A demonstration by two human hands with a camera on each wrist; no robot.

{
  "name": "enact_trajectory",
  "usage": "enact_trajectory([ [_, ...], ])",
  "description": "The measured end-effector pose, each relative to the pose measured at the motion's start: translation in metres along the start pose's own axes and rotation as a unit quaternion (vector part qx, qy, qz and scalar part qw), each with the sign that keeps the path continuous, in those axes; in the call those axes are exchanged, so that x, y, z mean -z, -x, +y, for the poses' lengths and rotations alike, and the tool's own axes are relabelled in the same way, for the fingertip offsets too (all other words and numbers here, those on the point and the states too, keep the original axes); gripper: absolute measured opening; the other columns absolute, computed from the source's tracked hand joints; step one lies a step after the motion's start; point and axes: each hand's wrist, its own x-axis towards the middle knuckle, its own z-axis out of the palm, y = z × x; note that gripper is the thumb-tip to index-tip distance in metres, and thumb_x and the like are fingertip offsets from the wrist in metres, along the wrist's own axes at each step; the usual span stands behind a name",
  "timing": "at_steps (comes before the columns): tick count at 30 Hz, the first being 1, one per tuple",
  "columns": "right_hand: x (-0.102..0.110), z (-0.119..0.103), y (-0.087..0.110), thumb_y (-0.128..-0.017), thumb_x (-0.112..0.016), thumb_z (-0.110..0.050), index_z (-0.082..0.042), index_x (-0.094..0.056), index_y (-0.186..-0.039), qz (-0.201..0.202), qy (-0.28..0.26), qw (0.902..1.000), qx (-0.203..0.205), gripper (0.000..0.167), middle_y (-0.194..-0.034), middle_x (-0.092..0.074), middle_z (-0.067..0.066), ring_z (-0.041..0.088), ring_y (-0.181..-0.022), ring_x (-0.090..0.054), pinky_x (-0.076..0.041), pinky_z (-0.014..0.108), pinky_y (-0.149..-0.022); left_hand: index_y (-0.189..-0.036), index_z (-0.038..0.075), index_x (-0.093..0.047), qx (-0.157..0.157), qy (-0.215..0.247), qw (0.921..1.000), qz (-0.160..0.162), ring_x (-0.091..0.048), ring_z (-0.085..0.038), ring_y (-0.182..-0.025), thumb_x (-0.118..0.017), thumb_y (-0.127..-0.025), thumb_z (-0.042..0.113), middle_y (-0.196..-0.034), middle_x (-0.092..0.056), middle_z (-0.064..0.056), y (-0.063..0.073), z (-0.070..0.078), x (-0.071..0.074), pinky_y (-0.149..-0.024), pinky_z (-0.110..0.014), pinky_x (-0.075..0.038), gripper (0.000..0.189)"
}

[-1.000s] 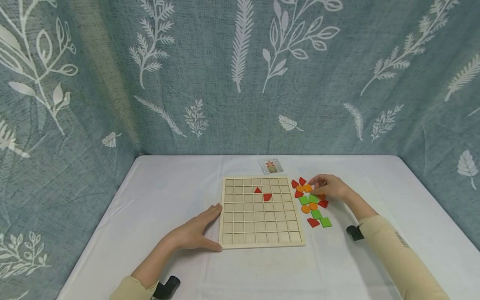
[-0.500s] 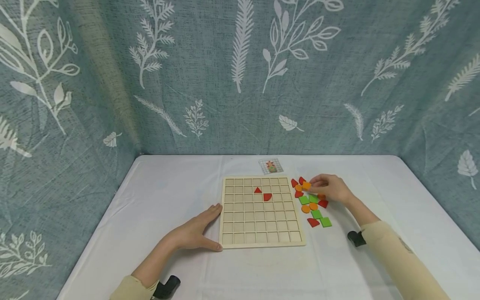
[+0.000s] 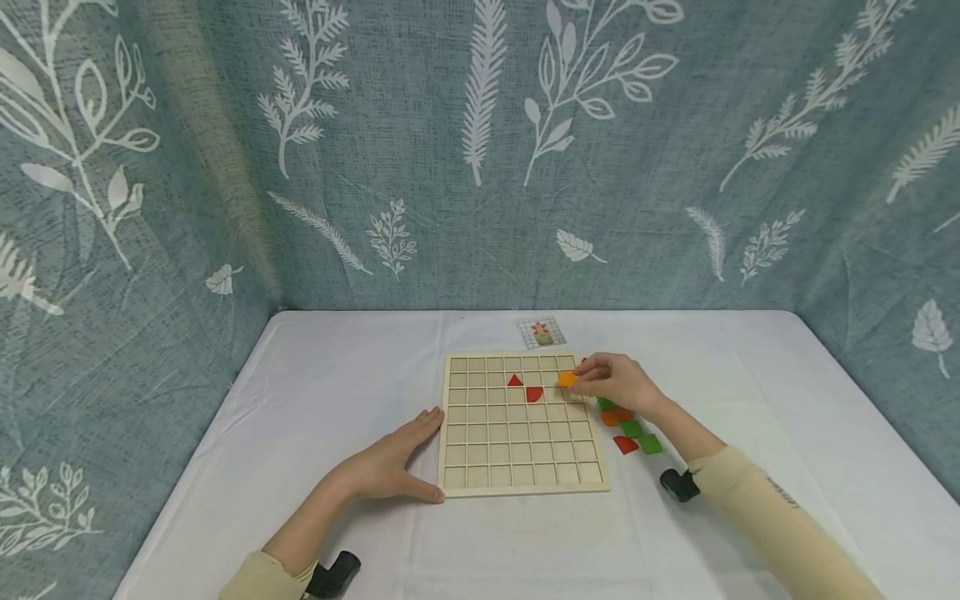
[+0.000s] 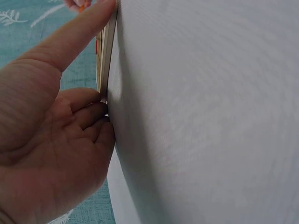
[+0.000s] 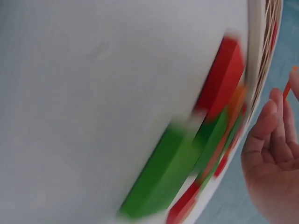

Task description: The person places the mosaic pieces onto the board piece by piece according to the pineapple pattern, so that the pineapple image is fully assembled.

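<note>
Over the upper right squares of a wooden grid board (image 3: 498,433), my right hand (image 3: 618,383) pinches an orange square tile (image 3: 567,379) between thumb and fingertips. The right wrist view shows only a thin orange edge of that tile at the fingers. My left hand (image 3: 386,462) rests along the board's left side, thumb at the lower corner and straight fingers at the edge; in the left wrist view the palm (image 4: 56,149) faces the board's side. On the board lie a red triangle (image 3: 515,381) and a red quarter-circle (image 3: 534,394).
Right of the board lie loose red, orange and green tiles, among them a green square (image 3: 650,443) and a red piece (image 3: 625,445); my right hand hides several others. A printed picture card (image 3: 542,332) lies behind the board. A patterned curtain (image 3: 420,167) surrounds the white table.
My right hand has picked up the orange square from the loose tiles and carried it left over the board. My left hand has stayed at the board's edge.
</note>
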Motion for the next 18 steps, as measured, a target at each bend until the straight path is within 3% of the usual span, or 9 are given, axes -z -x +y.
enact_trajectory([
  [9, -0.036, -0.025, -0.007, -0.081, -0.081, -0.025, -0.010, -0.070, -0.099, -0.013, 0.032, 0.9987, 0.038, 0.026, -0.085, -0.068, -0.002, 0.014, -0.079, -0.062, -0.050, 0.031, -0.075, -0.153, -0.001, -0.023, -0.004, -0.001, 1.0000, -0.001, -0.012, -0.040, -0.146, -0.087, -0.068, 0.039, -0.159, -0.018, -0.021, 0.000, -0.001, 0.000, -0.115, -0.058, -0.014, 0.114],
  [18, -0.053, -0.037, -0.017, -0.081, -0.081, -0.020, -0.009, -0.070, -0.095, -0.024, 0.077, 0.9939, 0.075, 0.021, -0.076, -0.062, -0.003, 0.013, -0.068, -0.054, -0.046, 0.027, -0.064, -0.153, -0.001, -0.023, -0.005, -0.002, 1.0000, -0.001, -0.012, -0.040, -0.146, -0.087, -0.068, 0.040, -0.159, -0.017, -0.020, 0.001, -0.001, 0.000, -0.115, -0.058, -0.014, 0.114],
])
